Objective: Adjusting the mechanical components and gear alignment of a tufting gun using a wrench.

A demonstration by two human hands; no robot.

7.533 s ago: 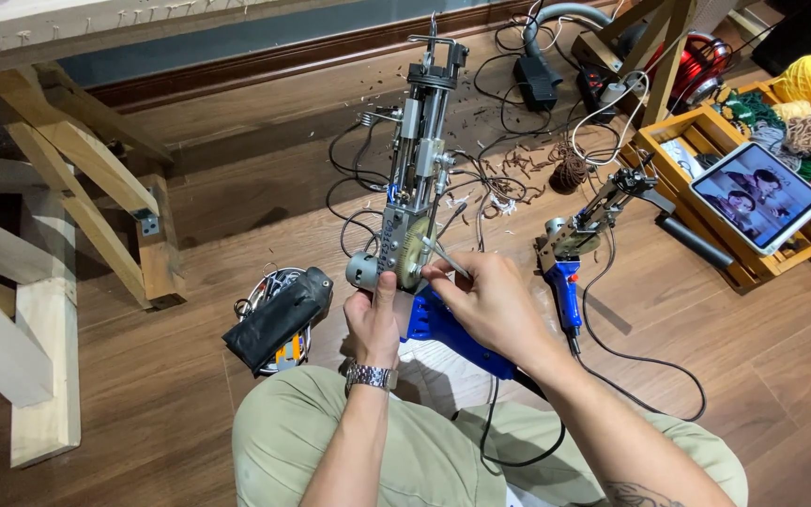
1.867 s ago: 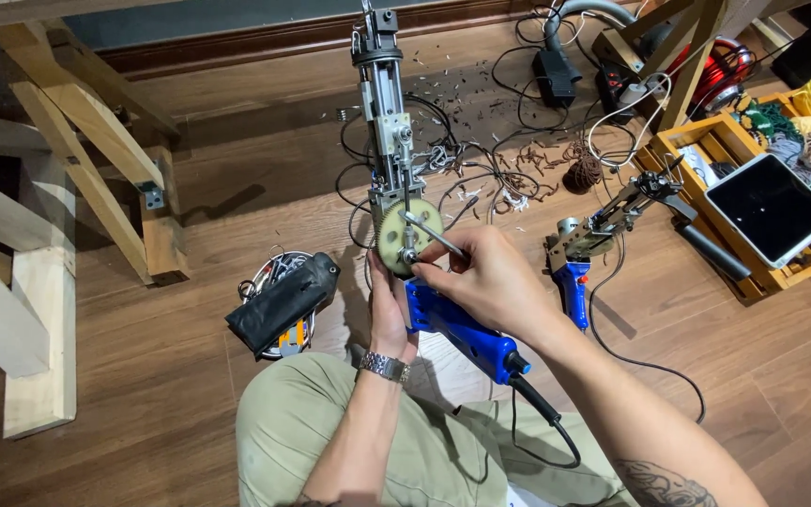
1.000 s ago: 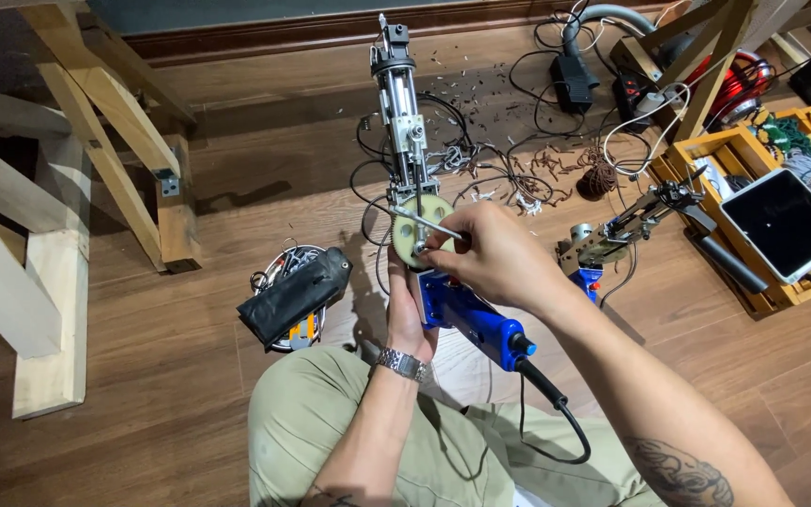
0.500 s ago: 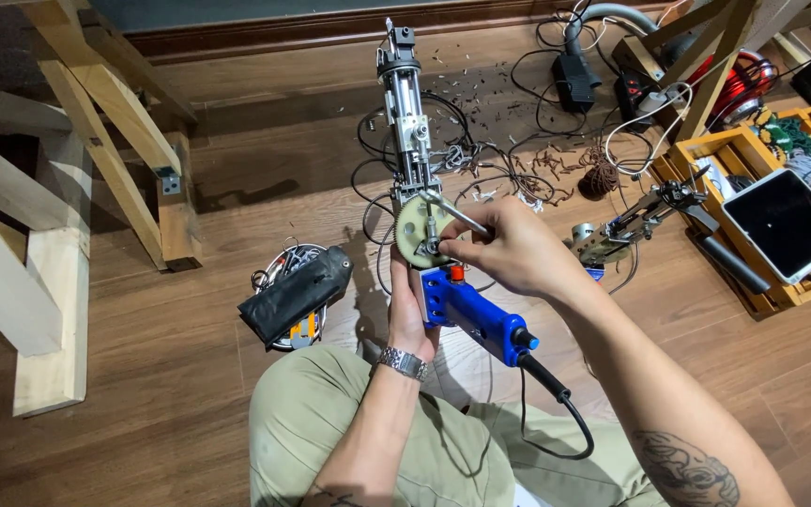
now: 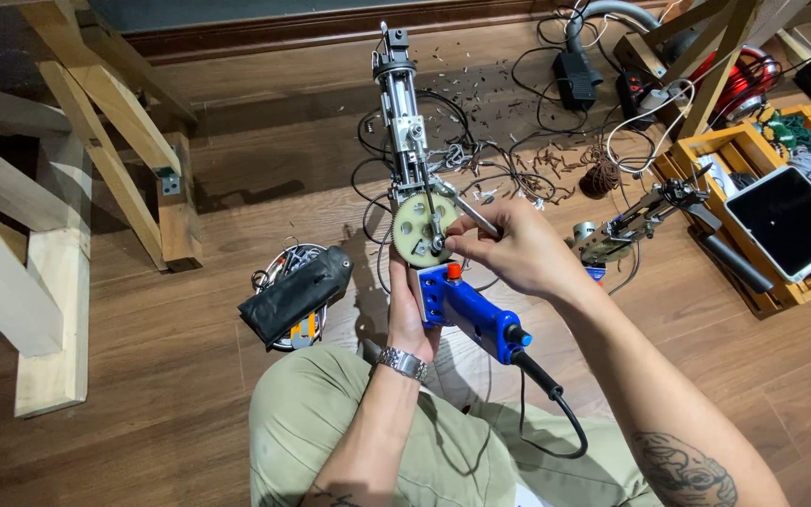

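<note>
I hold a tufting gun (image 5: 412,160) upright over my lap, with its metal needle shaft pointing away and its blue handle (image 5: 468,310) toward me. My left hand (image 5: 407,310) grips the gun's body from behind, just below the cream gear wheel (image 5: 424,225). My right hand (image 5: 509,246) pinches a thin metal tool (image 5: 473,212) at the gear's right edge. A black cable (image 5: 546,404) runs from the handle down across my leg.
A black pouch (image 5: 295,293) lies on a small round container to my left. A second tufting gun (image 5: 645,216) lies on the wooden floor at right, beside a wooden crate (image 5: 753,155) holding a tablet (image 5: 790,221) and yarn. Wooden frame legs (image 5: 133,141) stand at left. Cables, adapters and yarn scraps litter the floor behind.
The gun has been turned upright, so the gear wheel faces me. My right hand shifted from the gun's lower body up to the gear's right edge with the thin tool.
</note>
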